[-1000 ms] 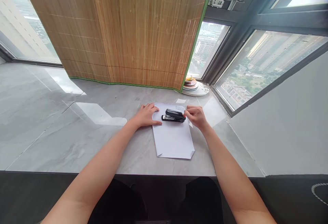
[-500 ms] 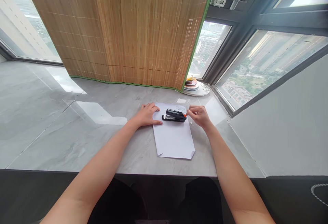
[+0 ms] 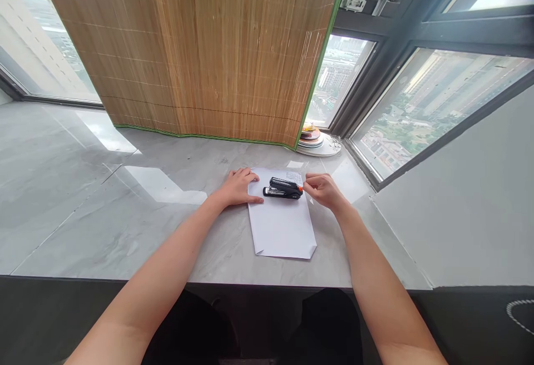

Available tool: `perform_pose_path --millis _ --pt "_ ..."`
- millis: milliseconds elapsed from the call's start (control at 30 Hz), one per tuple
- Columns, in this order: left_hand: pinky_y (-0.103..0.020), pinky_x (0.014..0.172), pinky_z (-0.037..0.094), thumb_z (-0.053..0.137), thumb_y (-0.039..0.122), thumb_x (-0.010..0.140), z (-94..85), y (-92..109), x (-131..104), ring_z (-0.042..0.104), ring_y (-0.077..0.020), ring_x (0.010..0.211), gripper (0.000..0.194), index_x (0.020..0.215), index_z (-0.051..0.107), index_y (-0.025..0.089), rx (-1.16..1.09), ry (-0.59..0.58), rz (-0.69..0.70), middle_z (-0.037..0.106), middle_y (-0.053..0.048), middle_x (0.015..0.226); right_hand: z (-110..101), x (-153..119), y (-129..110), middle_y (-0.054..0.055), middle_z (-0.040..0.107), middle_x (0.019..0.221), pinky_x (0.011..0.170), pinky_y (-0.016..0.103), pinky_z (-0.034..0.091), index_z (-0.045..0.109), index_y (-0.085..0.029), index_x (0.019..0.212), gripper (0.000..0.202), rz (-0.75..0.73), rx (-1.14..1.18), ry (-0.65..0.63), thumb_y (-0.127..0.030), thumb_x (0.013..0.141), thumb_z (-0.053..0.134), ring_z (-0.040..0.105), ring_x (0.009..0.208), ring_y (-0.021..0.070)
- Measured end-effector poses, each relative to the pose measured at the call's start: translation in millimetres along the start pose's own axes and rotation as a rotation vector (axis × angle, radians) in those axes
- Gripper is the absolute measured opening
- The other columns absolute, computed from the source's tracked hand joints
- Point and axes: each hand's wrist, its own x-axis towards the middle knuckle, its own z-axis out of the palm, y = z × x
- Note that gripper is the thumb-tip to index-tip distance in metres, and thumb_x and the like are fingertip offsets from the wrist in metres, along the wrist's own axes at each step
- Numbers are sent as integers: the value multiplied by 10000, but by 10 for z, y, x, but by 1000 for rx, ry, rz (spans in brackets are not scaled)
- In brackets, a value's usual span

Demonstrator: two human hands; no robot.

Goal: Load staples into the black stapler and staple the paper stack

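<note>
A black stapler (image 3: 283, 188) with an orange piece at its right end lies on white paper (image 3: 285, 228). The paper's two near corners are folded, and small writing shows near its far right corner. My left hand (image 3: 240, 187) is open, fingers spread, with the thumb and fingertips over the paper's left edge, just left of the stapler. My right hand (image 3: 323, 190) is closed, its fingers curled and its tips right at the stapler's orange end. Whether they grip that end or hold something small is hidden.
A grey marble-patterned sill (image 3: 146, 231) carries the paper, its front edge near my lap. A bamboo blind (image 3: 200, 53) hangs behind. Stacked plates (image 3: 317, 143) stand in the far right corner by the windows (image 3: 396, 114). A white wall (image 3: 471, 198) bounds the right side.
Almost nothing differs. The paper and stapler sit a touch further left in the view, and my right hand's fingers have shifted slightly while staying at the stapler's orange end.
</note>
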Motion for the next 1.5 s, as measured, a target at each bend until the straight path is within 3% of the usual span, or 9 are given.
perform_pose_path --millis 267,467,567,700,800,967,1100,1233,1500 --pt "-480 1108 350 817 753 737 3 -31 16 590 -357 1237 743 1262 679 245 6 2 1 642 -95 1316 236 31 -82 -7 419 630 564 320 228 297 -197 576 431 -34 -115 4 -268 952 496 343 558 117" --pt "-485 1097 364 822 729 744 -15 -5 3 585 -359 1245 725 1271 677 252 3 0 -4 639 -95 1319 230 54 -118 -1 448 638 620 319 358 431 -228 605 491 7 118 237 -440 1032 545 424 615 156" --pt "-497 1109 363 836 730 726 -11 2 5 570 -367 1267 733 1262 686 253 3 4 7 640 -100 1313 286 97 -144 39 660 903 729 332 478 645 -240 896 295 -8 188 131 -520 932 728 581 815 208" --pt "-556 1167 326 626 779 891 -10 15 9 541 -372 1307 671 1308 688 256 -81 76 7 635 -119 1343 418 112 -121 74 737 1117 889 401 529 694 -250 1197 372 -24 121 -91 -427 882 784 667 1011 272" --pt "-559 1221 313 450 821 964 -16 46 24 522 -355 1359 720 1341 672 250 -339 220 23 617 -132 1408 477 95 -101 65 759 1032 887 412 534 724 -245 1157 266 3 49 -100 -324 903 735 695 935 268" --pt "-495 1193 445 355 842 987 -26 106 89 557 -327 1421 772 1299 660 205 -1225 363 -70 595 -173 1510 467 87 -176 70 777 1046 868 420 563 736 -268 1168 232 -105 46 114 -304 939 722 706 964 280" --pt "-507 1060 572 326 908 935 -53 105 103 739 -366 1185 889 1240 690 156 -1561 30 -305 663 -238 1429 438 99 -273 64 799 1187 1008 498 524 743 -315 1262 261 -234 -53 341 -262 1033 628 695 1086 293" --pt "-485 953 635 271 952 895 -59 79 85 788 -379 1069 978 1188 750 151 -1617 -319 -382 755 -236 1231 436 79 -323 -6 809 1207 1081 526 450 751 -402 1290 352 -377 -181 296 -194 1065 576 695 1100 266" --pt "-323 747 658 431 762 1015 -55 37 95 778 -247 841 723 1043 787 133 -1630 -284 -375 786 -205 1039 455 41 -385 -35 801 1221 1103 499 443 751 -431 1297 368 -415 -221 190 -187 1071 592 678 1159 247"
